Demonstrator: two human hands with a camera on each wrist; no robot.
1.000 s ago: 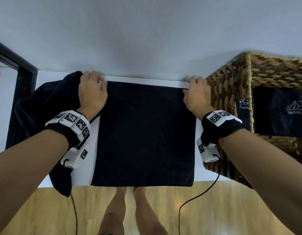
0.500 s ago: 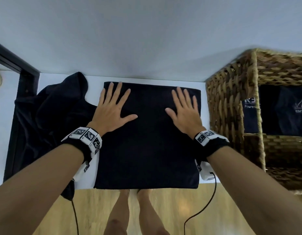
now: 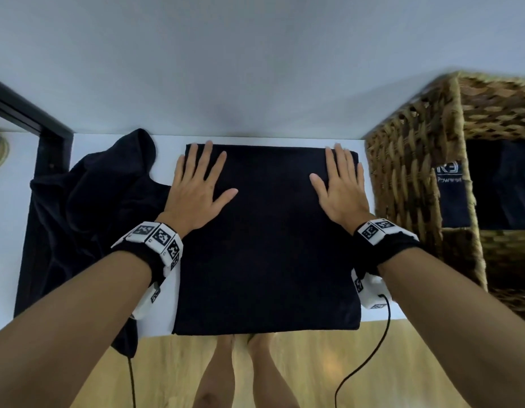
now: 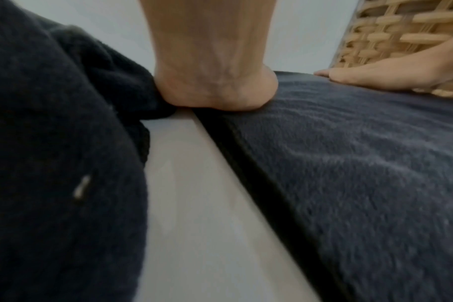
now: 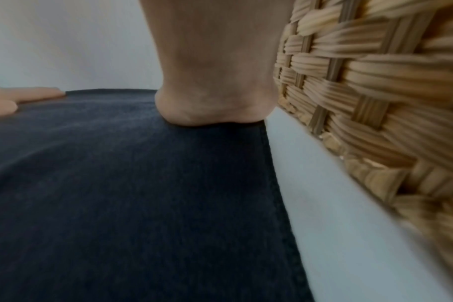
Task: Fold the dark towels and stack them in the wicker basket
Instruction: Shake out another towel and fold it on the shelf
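Note:
A dark towel (image 3: 267, 245) lies folded into a flat square on the white table (image 3: 379, 315). My left hand (image 3: 198, 184) presses flat on its far left part, fingers straight and spread. My right hand (image 3: 340, 184) presses flat on its far right part beside the wicker basket (image 3: 408, 178). In the left wrist view the heel of my left hand (image 4: 215, 90) sits on the towel's (image 4: 362, 163) left edge. The right wrist view shows my right palm heel (image 5: 215, 110) on the towel (image 5: 117, 194) near its right edge. A crumpled dark towel (image 3: 87, 216) lies heaped at the left.
The wicker basket stands at the table's right end and holds dark folded cloth with white lettering (image 3: 452, 189). A grey wall (image 3: 255, 69) rises right behind the table. A black frame (image 3: 28, 116) stands at the far left. Wooden floor (image 3: 314, 369) and my legs lie below the table's front edge.
My hands let go of the towel's far corners, opened flat on it, and have slid outward and further away toward its far corners.

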